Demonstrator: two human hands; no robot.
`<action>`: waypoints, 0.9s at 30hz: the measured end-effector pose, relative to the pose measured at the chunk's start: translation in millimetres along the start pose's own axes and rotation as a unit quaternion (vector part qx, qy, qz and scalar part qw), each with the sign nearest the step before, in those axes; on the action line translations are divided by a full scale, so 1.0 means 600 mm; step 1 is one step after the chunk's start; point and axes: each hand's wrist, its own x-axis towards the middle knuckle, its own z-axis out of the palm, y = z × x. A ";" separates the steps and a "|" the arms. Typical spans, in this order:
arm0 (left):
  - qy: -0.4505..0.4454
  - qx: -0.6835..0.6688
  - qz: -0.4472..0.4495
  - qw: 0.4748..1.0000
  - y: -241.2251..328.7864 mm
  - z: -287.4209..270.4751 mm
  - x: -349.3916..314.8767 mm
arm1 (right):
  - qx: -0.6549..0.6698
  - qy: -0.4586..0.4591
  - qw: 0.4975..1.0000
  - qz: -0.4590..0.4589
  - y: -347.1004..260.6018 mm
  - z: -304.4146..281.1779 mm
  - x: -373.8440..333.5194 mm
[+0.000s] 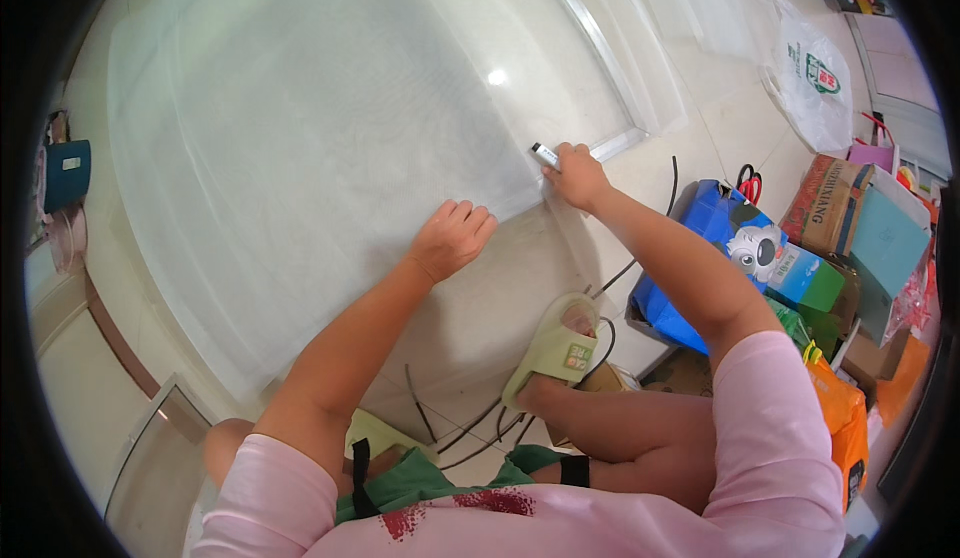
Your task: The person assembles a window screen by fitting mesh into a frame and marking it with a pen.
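Note:
A large sheet of pale translucent mesh (330, 108) lies spread over the floor in front of me, partly over a silvery metal frame (590, 28). My left hand (455, 238) is closed at the near edge of this sheet, its fingers curled on the mesh. To its right, near the frame's corner, my right hand (578, 176) grips a short whitish pen-shaped tool (545, 156) with a dark end. The tool's lower part is hidden in the fingers, so its exact kind does not show.
Several dark cords (640, 248) lie between my feet and the sheet. On the right stand a blue box (685, 268), a brown carton (825, 203) and an orange bag (835, 408). A white plastic bag (812, 83) lies farther back. My green slipper (550, 348) is near the sheet's edge.

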 end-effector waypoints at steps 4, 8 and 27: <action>0.006 -0.002 0.028 1.000 -0.007 0.017 -0.026 | 0.003 0.021 1.000 0.003 -0.004 0.007 -0.001; 0.003 -0.029 0.071 0.997 -0.013 0.031 -0.034 | 0.008 0.028 0.999 0.036 -0.010 0.005 0.002; -0.045 0.020 0.082 0.995 0.002 0.018 -0.034 | -0.043 0.198 0.979 0.016 -0.038 0.059 -0.047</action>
